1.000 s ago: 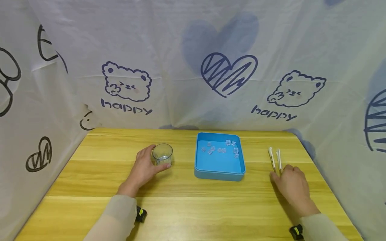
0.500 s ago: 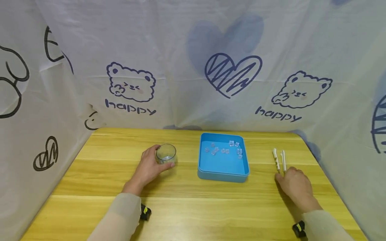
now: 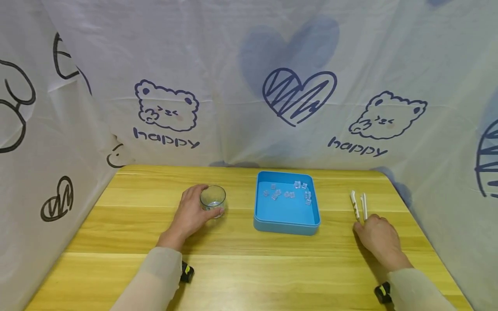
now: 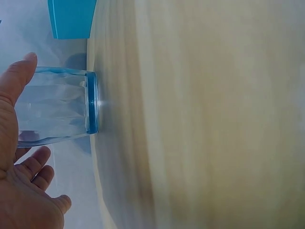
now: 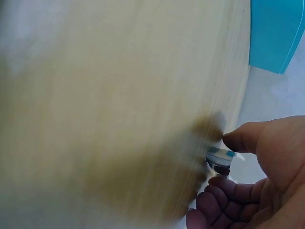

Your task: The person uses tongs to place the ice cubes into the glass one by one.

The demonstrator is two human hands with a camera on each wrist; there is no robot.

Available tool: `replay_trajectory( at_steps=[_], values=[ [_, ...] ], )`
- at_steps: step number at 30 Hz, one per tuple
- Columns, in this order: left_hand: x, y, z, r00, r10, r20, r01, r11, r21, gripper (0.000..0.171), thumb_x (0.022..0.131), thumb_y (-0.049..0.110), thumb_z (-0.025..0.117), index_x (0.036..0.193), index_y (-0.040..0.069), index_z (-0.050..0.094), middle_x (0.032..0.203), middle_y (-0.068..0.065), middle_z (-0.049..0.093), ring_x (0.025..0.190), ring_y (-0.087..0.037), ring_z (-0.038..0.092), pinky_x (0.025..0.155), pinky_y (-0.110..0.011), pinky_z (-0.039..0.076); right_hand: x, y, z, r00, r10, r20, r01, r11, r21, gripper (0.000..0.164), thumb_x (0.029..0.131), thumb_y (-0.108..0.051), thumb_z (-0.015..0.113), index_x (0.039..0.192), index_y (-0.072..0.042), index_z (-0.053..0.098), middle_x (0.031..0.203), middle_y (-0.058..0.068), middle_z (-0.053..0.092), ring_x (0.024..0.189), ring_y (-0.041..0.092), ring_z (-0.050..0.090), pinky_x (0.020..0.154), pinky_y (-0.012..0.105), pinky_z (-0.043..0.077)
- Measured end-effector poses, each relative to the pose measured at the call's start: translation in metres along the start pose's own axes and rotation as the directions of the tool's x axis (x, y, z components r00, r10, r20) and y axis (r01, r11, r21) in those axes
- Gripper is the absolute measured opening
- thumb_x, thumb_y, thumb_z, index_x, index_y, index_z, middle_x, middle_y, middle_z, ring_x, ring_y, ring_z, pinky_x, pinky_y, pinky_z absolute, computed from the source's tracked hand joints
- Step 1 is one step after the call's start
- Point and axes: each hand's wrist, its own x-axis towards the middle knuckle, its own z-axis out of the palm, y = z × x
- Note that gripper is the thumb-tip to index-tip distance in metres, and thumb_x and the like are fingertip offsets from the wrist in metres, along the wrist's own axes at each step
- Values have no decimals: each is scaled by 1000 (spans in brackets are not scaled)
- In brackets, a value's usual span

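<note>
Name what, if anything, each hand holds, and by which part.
Left hand: the glass, by its sides, toward the rim. Right hand: the tongs, by their metal end.

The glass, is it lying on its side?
No, the glass stands upright on the table, with its round rim facing up and the left hand around it.

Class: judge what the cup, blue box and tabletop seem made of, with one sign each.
Cup: clear, glossy, probably glass; see-through walls, glint at the base. Blue box: smooth, perhaps plastic or painted metal; even colour. Tabletop: wood or wood-look laminate, slightly shiny; streaky grain.
</note>
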Motion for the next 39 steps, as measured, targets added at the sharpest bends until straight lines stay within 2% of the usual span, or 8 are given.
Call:
replay_trajectory(
  at_steps=[12, 22, 30, 39],
  values=[
    [-2, 2, 1, 1000, 9, 10, -10, 1000, 11, 92, 85, 45, 88, 153, 2, 44, 160, -21, 42, 150, -42, 35, 123, -62, 34, 0, -1, 2, 1000, -8, 4, 8, 1000, -10, 41, 103, -30, 52, 79, 2, 52, 69, 17, 55, 59, 32, 57, 51, 48, 47],
    [-6, 7, 3, 999, -2, 32, 1, 1000, 20, 92, 85, 48, 87, 153, 2, 45, 157, -20, 46, 146, -38, 38, 120, -59, 39, 3, -1, 3, 1000, -2, -5, 2, 1000, -11, 40, 103, -28, 51, 79, 3, 52, 71, 19, 56, 61, 34, 58, 54, 53, 50],
    [-14, 11, 6, 998, -6, 60, 6, 1000, 11, 92, 84, 49, 88, 153, 5, 46, 156, -17, 46, 143, -36, 41, 116, -59, 44, 1, 1, 5, 999, -23, -28, 23, 1000, -3, 38, 103, -26, 52, 77, 2, 52, 68, 17, 55, 58, 32, 57, 50, 49, 48],
    [-25, 18, 10, 996, 36, 80, -36, 999, 3, 89, 84, 48, 88, 150, 4, 47, 154, -17, 49, 140, -36, 44, 115, -57, 46, 2, 1, 5, 999, -14, -36, 14, 1000, -2, 38, 102, -26, 51, 77, 3, 52, 67, 18, 55, 58, 33, 58, 50, 51, 48]
  ],
)
